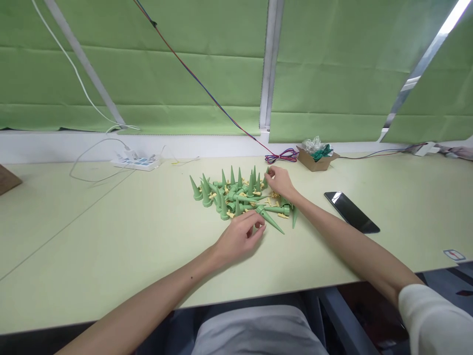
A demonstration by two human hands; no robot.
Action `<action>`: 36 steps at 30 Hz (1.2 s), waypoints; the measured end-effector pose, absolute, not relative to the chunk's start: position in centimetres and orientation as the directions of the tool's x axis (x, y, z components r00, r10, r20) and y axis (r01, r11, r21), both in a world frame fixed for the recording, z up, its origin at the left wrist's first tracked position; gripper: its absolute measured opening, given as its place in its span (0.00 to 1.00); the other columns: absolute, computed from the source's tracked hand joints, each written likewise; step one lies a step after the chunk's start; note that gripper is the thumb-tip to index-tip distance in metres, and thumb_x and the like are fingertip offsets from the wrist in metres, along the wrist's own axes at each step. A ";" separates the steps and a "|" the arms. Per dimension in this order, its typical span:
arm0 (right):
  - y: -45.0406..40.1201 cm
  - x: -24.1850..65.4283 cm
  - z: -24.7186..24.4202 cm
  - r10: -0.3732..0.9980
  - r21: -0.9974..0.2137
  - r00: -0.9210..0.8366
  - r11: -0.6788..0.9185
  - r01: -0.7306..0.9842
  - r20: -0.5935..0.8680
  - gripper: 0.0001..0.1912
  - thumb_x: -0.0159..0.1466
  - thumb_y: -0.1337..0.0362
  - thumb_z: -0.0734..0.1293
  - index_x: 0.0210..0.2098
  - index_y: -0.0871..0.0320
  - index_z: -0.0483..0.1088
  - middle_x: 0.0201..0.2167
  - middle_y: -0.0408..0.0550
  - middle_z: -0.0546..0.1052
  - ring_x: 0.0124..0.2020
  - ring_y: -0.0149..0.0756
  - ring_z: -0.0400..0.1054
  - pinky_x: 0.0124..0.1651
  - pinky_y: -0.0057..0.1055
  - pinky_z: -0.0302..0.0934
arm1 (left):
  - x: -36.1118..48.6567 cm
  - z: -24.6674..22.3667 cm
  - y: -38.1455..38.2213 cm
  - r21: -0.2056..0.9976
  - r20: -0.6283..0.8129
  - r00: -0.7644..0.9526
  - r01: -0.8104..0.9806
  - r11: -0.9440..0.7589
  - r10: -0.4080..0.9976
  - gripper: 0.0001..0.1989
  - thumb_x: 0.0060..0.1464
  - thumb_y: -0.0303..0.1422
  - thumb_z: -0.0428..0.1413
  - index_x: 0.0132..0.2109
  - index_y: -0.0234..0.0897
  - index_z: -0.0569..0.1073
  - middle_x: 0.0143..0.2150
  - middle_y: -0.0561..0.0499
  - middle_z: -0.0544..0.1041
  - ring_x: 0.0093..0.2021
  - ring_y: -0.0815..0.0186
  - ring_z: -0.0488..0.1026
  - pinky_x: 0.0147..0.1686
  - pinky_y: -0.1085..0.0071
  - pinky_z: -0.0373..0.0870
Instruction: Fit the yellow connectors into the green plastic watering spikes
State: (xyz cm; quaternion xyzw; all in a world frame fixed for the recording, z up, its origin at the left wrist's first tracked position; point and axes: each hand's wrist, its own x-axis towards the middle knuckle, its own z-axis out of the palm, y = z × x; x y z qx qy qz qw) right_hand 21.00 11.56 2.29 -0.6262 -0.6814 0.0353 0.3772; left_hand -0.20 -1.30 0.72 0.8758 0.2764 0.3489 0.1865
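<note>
A heap of green plastic cones (242, 196) and small yellow plastic pieces (272, 201) lies on the table. Several cones stand upright at its left and back, while others lie on their sides. At the back right of the heap, my right hand (280, 181) has its fingers closed on a green cone (266, 176), mostly covered by the fingertips. My left hand (241, 235) rests at the heap's front edge with fingers loosely curled and a gap to the thumb; nothing shows in it. Just right of its fingers, a cone (271, 221) lies pointing toward me.
A black phone (352, 212) lies right of my right forearm. Behind stand a small cardboard box (317, 161) with plastic wrap and green material, a bundled red-blue cable (283, 156), and a white power strip (137, 163). A brown object (8, 179) sits far left.
</note>
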 end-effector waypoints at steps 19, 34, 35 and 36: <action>7.2 22.2 3.7 0.935 -0.528 0.098 0.105 0.843 0.342 0.18 0.67 0.54 0.64 0.50 0.61 0.71 0.38 0.54 0.81 0.42 0.44 0.74 0.48 0.36 0.62 | -0.1 1.4 -1.9 0.534 0.438 0.643 0.376 -0.757 0.628 0.07 0.63 0.28 0.49 0.36 0.36 0.69 0.33 0.52 0.71 0.28 0.71 0.64 0.30 0.73 0.61; -1.6 37.0 1.8 0.755 -0.047 0.651 -0.655 0.754 -0.077 0.33 0.60 0.42 0.66 0.54 0.61 0.66 0.52 0.72 0.72 0.55 0.65 0.67 0.48 0.48 0.65 | 0.0 1.4 -2.0 0.550 0.406 0.673 0.361 -0.753 0.619 0.08 0.62 0.27 0.50 0.35 0.36 0.71 0.32 0.51 0.72 0.27 0.71 0.64 0.27 0.72 0.60; -1.2 37.1 1.9 0.758 -0.046 0.647 -0.652 0.757 -0.088 0.34 0.59 0.43 0.67 0.54 0.62 0.66 0.52 0.72 0.72 0.55 0.64 0.68 0.48 0.49 0.66 | 0.0 1.4 -2.0 0.551 0.404 0.673 0.361 -0.752 0.619 0.08 0.62 0.27 0.50 0.35 0.36 0.71 0.32 0.51 0.72 0.27 0.70 0.64 0.27 0.72 0.60; -0.9 37.2 1.9 0.762 -0.045 0.639 -0.646 0.762 -0.102 0.35 0.57 0.43 0.68 0.54 0.62 0.66 0.52 0.73 0.72 0.55 0.65 0.68 0.48 0.49 0.67 | 0.0 1.4 -2.0 0.550 0.402 0.673 0.363 -0.752 0.620 0.08 0.62 0.27 0.50 0.35 0.36 0.71 0.32 0.51 0.72 0.27 0.70 0.64 0.27 0.72 0.60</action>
